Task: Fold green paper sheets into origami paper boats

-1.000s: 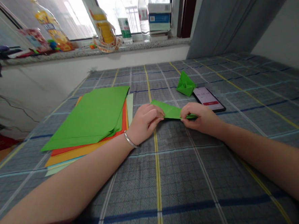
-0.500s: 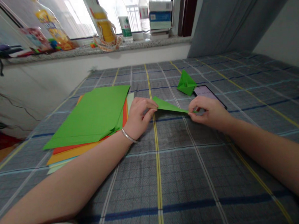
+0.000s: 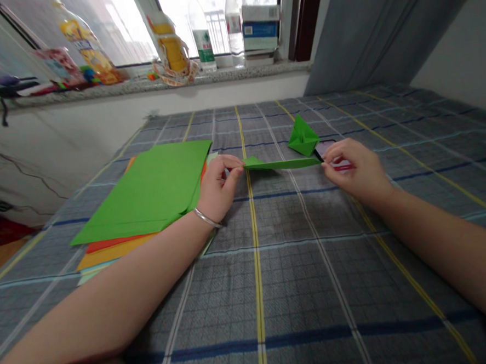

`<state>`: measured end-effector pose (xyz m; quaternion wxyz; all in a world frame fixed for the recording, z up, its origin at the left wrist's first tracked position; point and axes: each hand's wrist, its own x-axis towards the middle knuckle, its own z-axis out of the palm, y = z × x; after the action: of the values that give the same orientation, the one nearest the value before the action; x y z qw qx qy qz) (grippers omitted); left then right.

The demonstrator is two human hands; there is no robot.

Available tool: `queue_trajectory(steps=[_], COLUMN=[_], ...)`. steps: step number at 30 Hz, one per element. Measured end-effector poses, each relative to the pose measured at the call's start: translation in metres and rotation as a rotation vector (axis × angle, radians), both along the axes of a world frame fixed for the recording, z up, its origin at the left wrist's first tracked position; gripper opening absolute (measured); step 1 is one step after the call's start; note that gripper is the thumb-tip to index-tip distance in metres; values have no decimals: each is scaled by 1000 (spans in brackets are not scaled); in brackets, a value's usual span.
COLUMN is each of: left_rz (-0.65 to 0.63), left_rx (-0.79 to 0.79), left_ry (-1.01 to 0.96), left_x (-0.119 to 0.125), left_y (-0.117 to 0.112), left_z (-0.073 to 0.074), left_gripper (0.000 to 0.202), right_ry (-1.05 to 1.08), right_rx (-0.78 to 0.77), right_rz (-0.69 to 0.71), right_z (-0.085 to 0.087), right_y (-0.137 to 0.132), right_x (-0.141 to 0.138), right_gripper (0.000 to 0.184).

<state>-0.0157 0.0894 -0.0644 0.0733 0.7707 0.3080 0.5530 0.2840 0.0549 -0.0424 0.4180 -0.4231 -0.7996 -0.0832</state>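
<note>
A folded piece of green paper (image 3: 285, 164) stretches between my two hands, seen nearly edge-on above the checked cloth. My left hand (image 3: 222, 186) pinches its left end between thumb and fingertips; a silver bangle circles that wrist. The right end sits in the pinch of my right hand (image 3: 355, 169). Just behind, a finished-looking green paper boat (image 3: 303, 136) stands with its peak up. Partly covered by my right hand, a phone (image 3: 327, 146) lies beside the boat.
To the left lies a stack of coloured paper (image 3: 145, 193), green on top with orange, yellow and pale sheets under it. Bottles (image 3: 201, 36) and boxes (image 3: 260, 30) stand on the windowsill (image 3: 134, 87). A grey curtain (image 3: 374, 31) hangs at the back right.
My hands have moved farther apart, the left one leftward and the right one right and up. The folded paper is now stretched out level and seen more edge-on.
</note>
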Motion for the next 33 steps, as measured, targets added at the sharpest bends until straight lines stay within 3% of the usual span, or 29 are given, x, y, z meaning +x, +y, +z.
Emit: queue_trajectory(steps=[5,9,16,22,26,29,33], left_rz=[-88,-158,-168,-41,-37,4,51], left_rx=[79,111,152,215,373,469,455], left_ry=[97,235,266,609,827,853,818], left_x=[8,11,14,13,17,24,30], left_y=[-12,-23,-25,-25,-29,-32,-33], left_z=[2,5,7,8,7,6,4], left_gripper=[15,12,10,7,10,16,18], right_ry=[-208,-403,-598,-708,-714,-688,-659], right_rx=[129,175,318,129,50,46,11], right_rz=[44,82,20,55,80,56,43], right_z=[2,-1,7,-3,-9,-8,-5], right_y=[-15,-26,-33,-28,-31,-36,-39], right_x=[-18,-35,-38,-39,-50,-61,-68], right_gripper=[25,10,17,19,17,20,21])
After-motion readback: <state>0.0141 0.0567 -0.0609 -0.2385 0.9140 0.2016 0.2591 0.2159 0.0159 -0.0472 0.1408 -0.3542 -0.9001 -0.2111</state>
